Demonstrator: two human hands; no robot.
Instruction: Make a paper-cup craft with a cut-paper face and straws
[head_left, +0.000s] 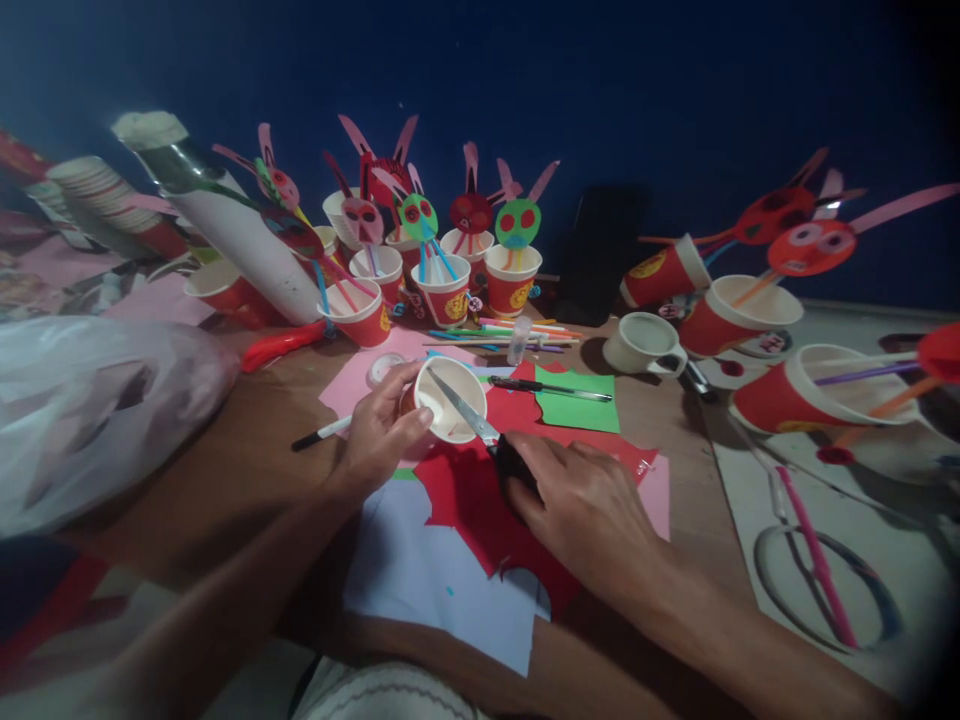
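Observation:
My left hand (pixel 384 425) is closed around a paper cup (pixel 472 385), thumb over its rim, with the white inside turned up toward me. In my right hand (pixel 574 490) is a pair of scissors (pixel 466 411), gripped by the black handle. Its metal blades reach across the cup's mouth and into it; whether they touch the inner wall I cannot tell. Beneath both hands lie cut red paper (pixel 480 500) and white paper (pixel 420 590). A black pen (pixel 551 388) rests just beyond, partly over green paper (pixel 592 405).
Red paper cups (pixel 450 302) bearing paper faces on straws stand along the back. Loose straws (pixel 480 338), a clear small bottle (pixel 517 342) and a mug (pixel 641 343) sit before them. A plastic bag (pixel 97 420) bulges at left. More decorated cups (pixel 780 385) lie at right.

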